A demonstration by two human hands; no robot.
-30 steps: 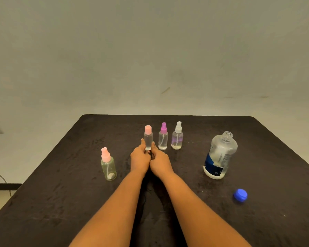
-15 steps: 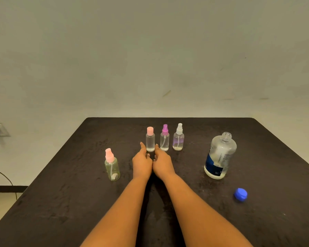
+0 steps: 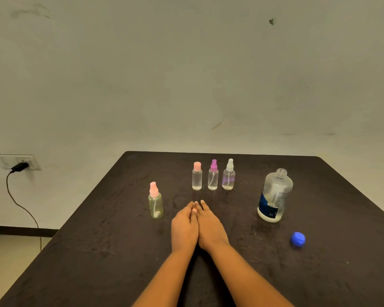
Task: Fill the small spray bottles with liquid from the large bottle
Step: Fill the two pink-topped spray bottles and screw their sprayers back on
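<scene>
Head view: compared with half a second ago, I see the hands drawn back toward me, away from the row of bottles, and more of the wall outlet (image 3: 18,162) and its cable has come into frame at far left. Going left to right on the dark table (image 3: 111,235): a yellowish spray bottle (image 3: 155,201) with a pink pump stands upright, alone. Further back stand three small bottles in a row, all upright with long axes vertical: the pink-capped bottle (image 3: 196,176), the magenta sprayer (image 3: 213,175) and the white sprayer (image 3: 228,175). My left hand (image 3: 184,227) and right hand (image 3: 211,227) rest flat on the table, pressed side by side, fingers extended and together, holding nothing. To the right, the large bottle (image 3: 275,196) stands upright, mouth uncapped and pointing up. Its blue cap (image 3: 297,238) lies apart, nearer me.
</scene>
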